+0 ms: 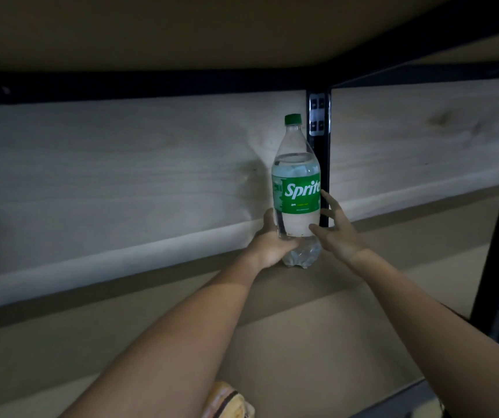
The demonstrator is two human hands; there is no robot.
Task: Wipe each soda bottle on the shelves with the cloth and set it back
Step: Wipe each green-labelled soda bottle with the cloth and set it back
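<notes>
Black upright post (320, 140) apparently crowds the bottle (297, 188); shelf (121, 342) leftward open.

Only legible text: "Sprite" in white script on the green label (298, 193) of the clear soda bottle (296, 179), at about 1 o'clock from frame center; smaller print below unreadable.

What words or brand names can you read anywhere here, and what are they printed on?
"Sprite": white letters on the green label of the soda bottle, its last letter cut off at the edge.
Small print under the logo and down the label's left side: too small to read.
Nothing else readable.
</notes>
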